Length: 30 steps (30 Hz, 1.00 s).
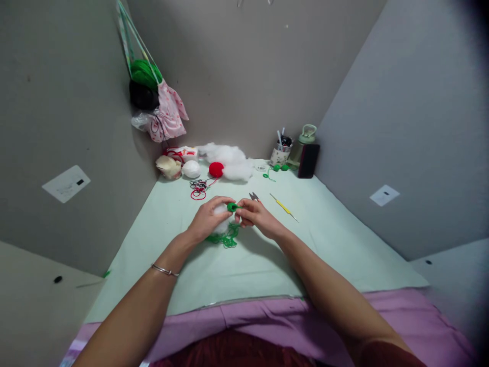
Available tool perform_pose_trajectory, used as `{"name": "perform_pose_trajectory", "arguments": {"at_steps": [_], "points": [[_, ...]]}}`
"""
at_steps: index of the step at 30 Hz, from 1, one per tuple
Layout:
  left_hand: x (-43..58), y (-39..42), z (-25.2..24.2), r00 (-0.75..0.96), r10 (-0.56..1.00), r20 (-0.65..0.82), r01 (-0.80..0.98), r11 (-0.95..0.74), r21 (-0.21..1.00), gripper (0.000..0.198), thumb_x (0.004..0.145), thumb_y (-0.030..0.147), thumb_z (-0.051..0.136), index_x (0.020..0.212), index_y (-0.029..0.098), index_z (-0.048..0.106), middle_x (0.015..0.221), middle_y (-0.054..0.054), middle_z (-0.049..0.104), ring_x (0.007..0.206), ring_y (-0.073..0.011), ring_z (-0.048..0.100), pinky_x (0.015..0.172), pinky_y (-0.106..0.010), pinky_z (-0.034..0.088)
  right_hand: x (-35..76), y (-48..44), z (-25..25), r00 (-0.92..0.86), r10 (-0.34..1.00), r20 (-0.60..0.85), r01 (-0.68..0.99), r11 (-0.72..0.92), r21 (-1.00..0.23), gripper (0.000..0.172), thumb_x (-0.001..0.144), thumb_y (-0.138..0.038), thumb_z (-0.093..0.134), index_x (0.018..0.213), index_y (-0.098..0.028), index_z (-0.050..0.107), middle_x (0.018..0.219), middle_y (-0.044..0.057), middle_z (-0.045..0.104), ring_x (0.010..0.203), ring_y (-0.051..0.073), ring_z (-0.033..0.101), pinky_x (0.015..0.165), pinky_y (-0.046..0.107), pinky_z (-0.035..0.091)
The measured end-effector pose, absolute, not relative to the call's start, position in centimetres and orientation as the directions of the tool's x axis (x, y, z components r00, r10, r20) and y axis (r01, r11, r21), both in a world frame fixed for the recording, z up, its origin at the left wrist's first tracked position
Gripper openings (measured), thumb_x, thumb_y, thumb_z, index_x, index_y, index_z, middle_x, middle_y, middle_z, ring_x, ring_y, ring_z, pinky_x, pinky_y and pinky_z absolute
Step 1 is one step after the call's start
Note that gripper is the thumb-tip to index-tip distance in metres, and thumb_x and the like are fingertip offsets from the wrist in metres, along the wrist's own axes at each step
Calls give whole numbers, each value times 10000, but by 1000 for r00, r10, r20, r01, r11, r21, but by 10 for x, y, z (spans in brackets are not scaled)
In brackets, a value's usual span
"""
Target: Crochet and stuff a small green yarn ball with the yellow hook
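Observation:
My left hand (208, 218) is closed around a wad of white stuffing (221, 220) and pinches a small green crocheted piece (231, 207) at its top. My right hand (254, 215) meets it from the right, fingers pinched on the same green piece. Loose green yarn (226, 238) hangs from the piece and lies tangled on the pale green table cover (324, 239) just below my hands. A thin bracelet (164, 270) sits on my left wrist.
Small scissors (254, 195) and a yellow crochet hook (283, 206) lie just beyond my right hand. At the back are a red yarn ball (216, 169), a white ball (191, 168), a stuffing heap (229, 159), a pen cup (280, 152), a bottle (303, 145). A bag (153, 99) hangs on the wall.

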State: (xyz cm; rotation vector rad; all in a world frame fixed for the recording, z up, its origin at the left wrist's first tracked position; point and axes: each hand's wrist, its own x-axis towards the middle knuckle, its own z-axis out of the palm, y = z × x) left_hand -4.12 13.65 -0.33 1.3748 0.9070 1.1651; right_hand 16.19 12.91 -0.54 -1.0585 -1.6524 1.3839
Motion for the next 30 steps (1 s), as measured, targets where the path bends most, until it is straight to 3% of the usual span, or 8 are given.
{"name": "perform_pose_trajectory", "arguments": {"at_steps": [5, 10, 14, 17, 22, 25, 28, 30], "points": [[-43, 141, -9, 188, 966, 176, -38, -172, 984, 289, 706, 72, 849, 946, 233, 854, 1059, -54, 788, 1121, -262, 657, 1109, -301, 419, 170, 134, -5, -349, 936, 40, 144, 95, -985, 473, 793, -622, 795, 717, -184, 632, 555, -58, 496, 525, 105, 452, 522, 256, 391], [-41, 142, -13, 223, 965, 137, -27, -134, 991, 266, 669, 64, 863, 879, 227, 849, 1023, -54, 803, 1037, -262, 678, 1004, -289, 474, 170, 138, -5, -166, 973, 158, 30, 165, -986, 431, 867, -629, 671, 854, -200, 636, 897, 40, 697, 719, 134, 565, 675, 284, 473], [-40, 141, -15, 248, 965, 88, -45, -79, 996, 228, 665, 86, 879, 855, 209, 849, 1000, -53, 810, 950, -233, 682, 868, -246, 493, 166, 137, -5, -163, 977, 135, 19, 140, -990, 398, 897, -617, 594, 909, -220, 565, 997, 54, 728, 535, 84, 412, 525, 276, 348], [-40, 141, -17, 249, 968, 32, -79, -13, 997, 225, 686, 158, 896, 902, 196, 849, 902, -32, 794, 753, -183, 649, 686, -226, 477, 164, 135, -6, -186, 977, 106, 98, 125, -987, 405, 835, -589, 713, 966, -223, 600, 902, 6, 712, 524, 80, 364, 507, 259, 283], [-41, 144, -17, 232, 971, -55, -193, 101, 976, 310, 664, 220, 938, 941, 155, 815, 731, -12, 738, 565, -136, 582, 522, -211, 413, 160, 133, -9, -298, 954, 43, 248, 121, -961, 463, 786, -629, 771, 705, -187, 658, 549, -63, 469, 546, 104, 359, 543, 267, 250], [-42, 148, -16, 111, 992, -54, -337, 89, 937, 376, 759, 315, 903, 1089, 200, 764, 821, 1, 753, 663, -136, 650, 582, -192, 472, 157, 132, -10, -280, 959, 53, 285, 136, -949, 464, 850, -615, 702, 665, -198, 616, 533, -80, 339, 552, 102, 284, 560, 276, 202], [-38, 149, -17, -2, 999, -43, -461, 37, 887, 309, 889, 375, 811, 1163, 269, 713, 1019, 17, 776, 913, -125, 708, 765, -155, 523, 151, 127, -10, -359, 933, 25, 293, 138, -946, 492, 824, -597, 730, 599, -203, 539, 542, -71, 352, 559, 98, 288, 559, 279, 200], [-32, 146, -19, 29, 998, -58, -498, 64, 865, 260, 952, 403, 738, 1166, 255, 724, 1078, -7, 787, 1014, -145, 719, 833, -172, 539, 148, 124, -10, -439, 899, 3, 279, 139, -950, 503, 810, -608, 728, 592, -202, 528, 557, -64, 375, 566, 99, 308, 555, 274, 225]]}}
